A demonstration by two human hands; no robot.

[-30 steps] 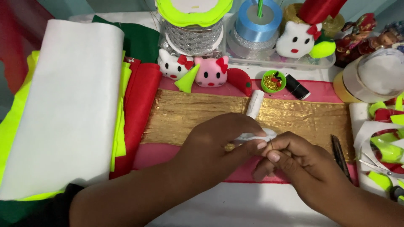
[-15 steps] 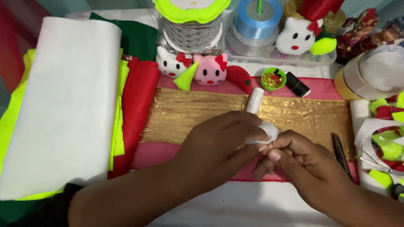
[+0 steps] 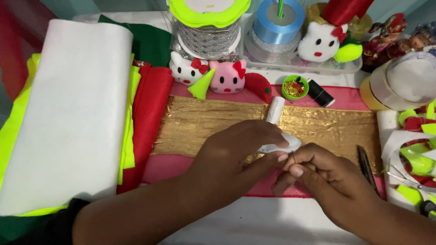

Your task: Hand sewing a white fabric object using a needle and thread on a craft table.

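A roll of white felt (image 3: 68,113) is laid at the left over yellow and red sheets (image 3: 150,118). Two plush cat heads, white (image 3: 184,69) and pink (image 3: 228,76), are set behind the gold fabric (image 3: 204,122). A blue ribbon spool (image 3: 278,22) and a black thread spool (image 3: 320,93) are seen farther back.

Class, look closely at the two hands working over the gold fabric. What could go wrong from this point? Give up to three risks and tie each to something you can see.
1. The right hand pinches what looks like a thin needle right beside the left hand: a slip could prick a finger.
2. The left hand holds a small white piece loosely at its fingertips; it might shift or drop onto the gold fabric.
3. The open green pin pot sits close behind and could be knocked over.
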